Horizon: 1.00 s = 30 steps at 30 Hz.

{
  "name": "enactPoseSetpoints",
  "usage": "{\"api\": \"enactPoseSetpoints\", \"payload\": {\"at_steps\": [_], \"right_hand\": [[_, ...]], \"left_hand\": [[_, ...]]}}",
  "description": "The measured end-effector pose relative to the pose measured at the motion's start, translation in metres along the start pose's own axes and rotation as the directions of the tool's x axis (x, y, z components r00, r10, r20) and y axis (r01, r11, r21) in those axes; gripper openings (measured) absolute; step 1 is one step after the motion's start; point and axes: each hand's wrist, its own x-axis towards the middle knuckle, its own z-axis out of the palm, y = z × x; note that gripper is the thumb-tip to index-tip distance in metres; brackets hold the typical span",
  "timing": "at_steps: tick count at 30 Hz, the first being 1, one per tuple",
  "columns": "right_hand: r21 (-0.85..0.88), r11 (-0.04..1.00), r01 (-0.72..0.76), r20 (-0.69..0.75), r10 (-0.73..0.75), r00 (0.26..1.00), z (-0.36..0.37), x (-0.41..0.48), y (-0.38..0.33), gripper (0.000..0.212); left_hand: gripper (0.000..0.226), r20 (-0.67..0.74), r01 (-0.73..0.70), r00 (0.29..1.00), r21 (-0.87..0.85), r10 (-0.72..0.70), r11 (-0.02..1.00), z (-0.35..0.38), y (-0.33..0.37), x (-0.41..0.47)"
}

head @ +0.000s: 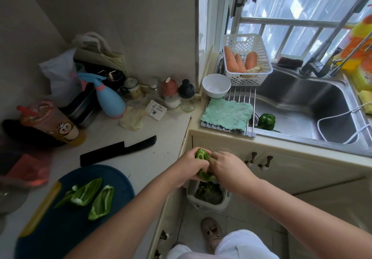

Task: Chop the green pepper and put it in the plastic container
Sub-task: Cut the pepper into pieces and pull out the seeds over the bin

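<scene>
My left hand [189,168] grips a cut green pepper piece [202,155] in the air beyond the counter's corner, above a small bin on the floor. My right hand [227,168] has its fingers curled into the same piece from the right. Three cut pepper strips [90,195] lie on the dark blue chopping board [60,228] at the lower left. A black knife [118,150] lies on the counter just behind the board. A whole green pepper [266,121] sits in the sink. No plastic container for the chopped pepper can be told apart.
A white bin [207,195] with green scraps stands on the floor below my hands. The steel sink [314,106] is at the right, with a drying rack, green cloth [227,113], white bowl [216,85] and carrot basket [247,59]. Bottles, a spray bottle [108,99] and bags crowd the counter's back.
</scene>
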Motion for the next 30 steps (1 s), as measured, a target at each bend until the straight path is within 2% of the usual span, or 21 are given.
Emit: {"api": "enactPoseSetpoints", "payload": {"at_steps": [3, 6, 8, 10, 12, 16, 19, 23, 26, 30], "right_hand": [[0.170, 0.985, -0.032, -0.136, 0.056, 0.989, -0.005, -0.005, 0.000, 0.007], [0.380, 0.917, -0.124, -0.245, 0.229, 0.942, -0.010, -0.005, -0.002, 0.012], [0.516, 0.827, -0.224, -0.217, 0.379, 0.900, -0.015, -0.002, 0.004, 0.011], [0.586, 0.754, -0.296, -0.163, 0.468, 0.869, -0.019, 0.000, 0.013, 0.012], [0.538, 0.775, -0.332, -0.112, 0.456, 0.883, -0.017, -0.001, 0.021, 0.014], [0.315, 0.860, -0.402, 0.054, 0.406, 0.912, 0.006, -0.003, 0.028, 0.023], [0.263, 0.868, -0.420, 0.100, 0.409, 0.907, 0.017, -0.005, 0.031, 0.022], [0.249, 0.871, -0.424, 0.060, 0.423, 0.904, 0.013, -0.005, 0.032, 0.021], [0.283, 0.871, -0.401, 0.023, 0.412, 0.911, 0.007, -0.003, 0.029, 0.007], [0.427, 0.859, -0.282, -0.116, 0.361, 0.925, -0.004, -0.001, 0.019, 0.019]], "left_hand": [[0.042, 0.066, 0.011, 0.998, -0.007, -0.011, 1.000, -0.004, 0.003, -0.002], [0.030, 0.174, 0.060, 0.984, -0.092, -0.043, 0.994, -0.005, 0.002, -0.004], [0.030, 0.202, 0.085, 0.978, -0.123, -0.059, 0.989, -0.005, -0.004, -0.003], [0.040, 0.203, 0.107, 0.977, -0.187, -0.068, 0.976, -0.006, -0.011, -0.003], [0.047, 0.199, 0.119, 0.978, -0.259, -0.068, 0.958, -0.011, -0.017, -0.001], [0.053, 0.189, 0.132, 0.980, -0.379, -0.063, 0.916, -0.022, -0.022, 0.001], [0.043, 0.201, 0.120, 0.979, -0.409, -0.038, 0.905, -0.024, -0.020, -0.002], [0.041, 0.204, 0.124, 0.979, -0.470, -0.030, 0.874, -0.024, -0.021, -0.001], [0.044, 0.201, 0.120, 0.979, -0.489, -0.022, 0.864, -0.023, -0.020, -0.001], [0.048, 0.180, 0.092, 0.984, -0.467, -0.008, 0.880, -0.020, -0.018, -0.002]]}}
